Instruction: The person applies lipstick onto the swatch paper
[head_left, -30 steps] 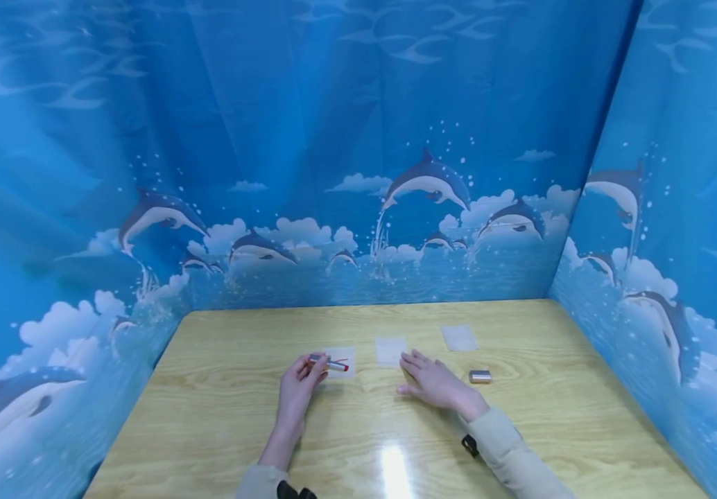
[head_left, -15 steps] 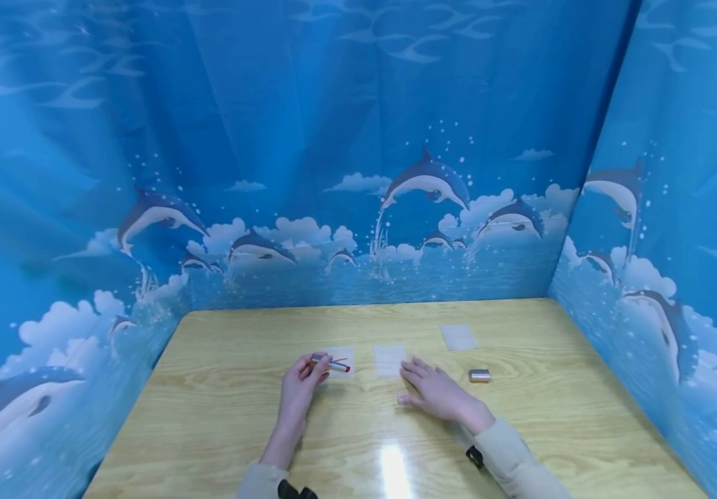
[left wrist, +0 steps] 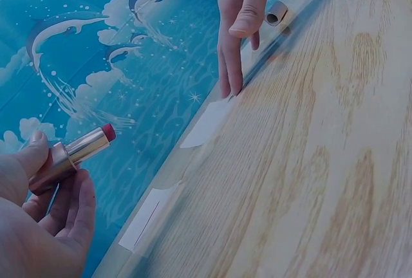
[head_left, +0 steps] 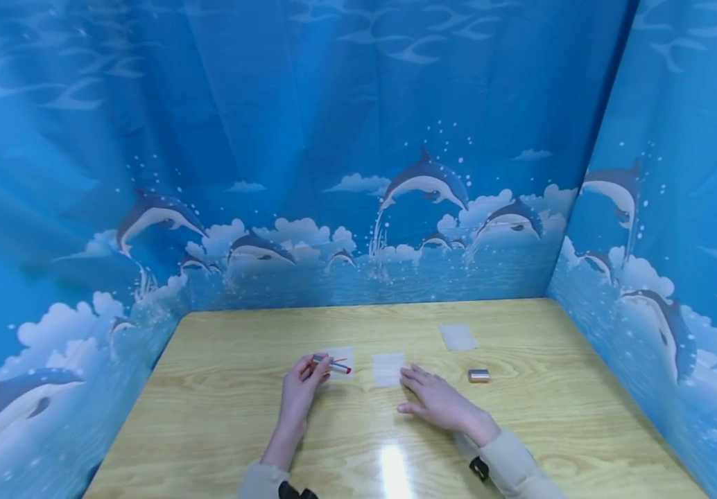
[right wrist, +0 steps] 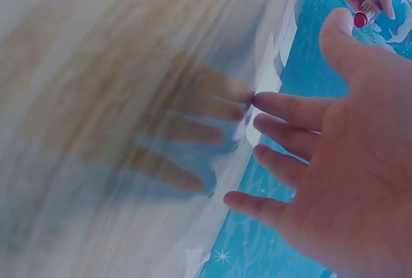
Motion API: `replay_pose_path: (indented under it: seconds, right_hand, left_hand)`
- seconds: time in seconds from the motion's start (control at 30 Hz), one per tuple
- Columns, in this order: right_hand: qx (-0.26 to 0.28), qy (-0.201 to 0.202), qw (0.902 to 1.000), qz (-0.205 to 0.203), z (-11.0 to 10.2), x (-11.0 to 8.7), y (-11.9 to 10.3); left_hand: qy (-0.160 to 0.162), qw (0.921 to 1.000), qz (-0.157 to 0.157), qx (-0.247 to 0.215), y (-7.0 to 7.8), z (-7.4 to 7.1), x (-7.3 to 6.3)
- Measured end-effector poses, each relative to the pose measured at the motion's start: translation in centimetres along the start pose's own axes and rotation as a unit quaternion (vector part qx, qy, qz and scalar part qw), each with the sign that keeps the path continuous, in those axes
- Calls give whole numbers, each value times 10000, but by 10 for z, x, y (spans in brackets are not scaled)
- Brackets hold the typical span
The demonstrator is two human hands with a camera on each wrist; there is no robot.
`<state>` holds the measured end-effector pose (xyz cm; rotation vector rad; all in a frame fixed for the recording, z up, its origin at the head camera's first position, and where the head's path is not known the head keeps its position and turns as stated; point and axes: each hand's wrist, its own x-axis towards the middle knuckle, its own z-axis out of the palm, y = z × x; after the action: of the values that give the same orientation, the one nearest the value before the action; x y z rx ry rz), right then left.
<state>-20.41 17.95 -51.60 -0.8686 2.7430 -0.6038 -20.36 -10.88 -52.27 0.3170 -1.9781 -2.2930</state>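
One wooden table [head_left: 209, 430] spreads under my cameras. I see the right hand [head_left: 436, 404], fingers straight and a bit apart, and the left hand [head_left: 298, 387], fingers pinching. The right hand touches the middle paper [head_left: 387, 370]. The left paper [left wrist: 142, 221] has a red line [left wrist: 147, 224]; the far paper [head_left: 457, 337] lies right. The pinched red lipstick [left wrist: 87, 147] is up near the left paper. The shiny tube [head_left: 479, 375] lies right of the right hand.
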Motion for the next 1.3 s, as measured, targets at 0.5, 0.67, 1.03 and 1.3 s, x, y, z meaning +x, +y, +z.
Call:
replay_pose_path:
  seconds: [0.5, 0.67, 1.03, 1.3]
  right_hand:
    - [33, 67, 10000, -24, -2, -12, 2]
    - [-33, 6, 10000, -1, -1, -15, 0]
    - [-99, -70, 9999, 105, 6, -27, -10]
    - [-169, -177, 9995, 180, 10, -34, -19]
  left_hand:
    - [3, 9999, -12, 121, 2, 3, 2]
    - [-79, 9999, 41, 148, 2, 9, 5]
    - [-463, 9977, 452, 208, 0, 27, 11]
    - [-733, 9946, 635, 375, -1, 40, 11]
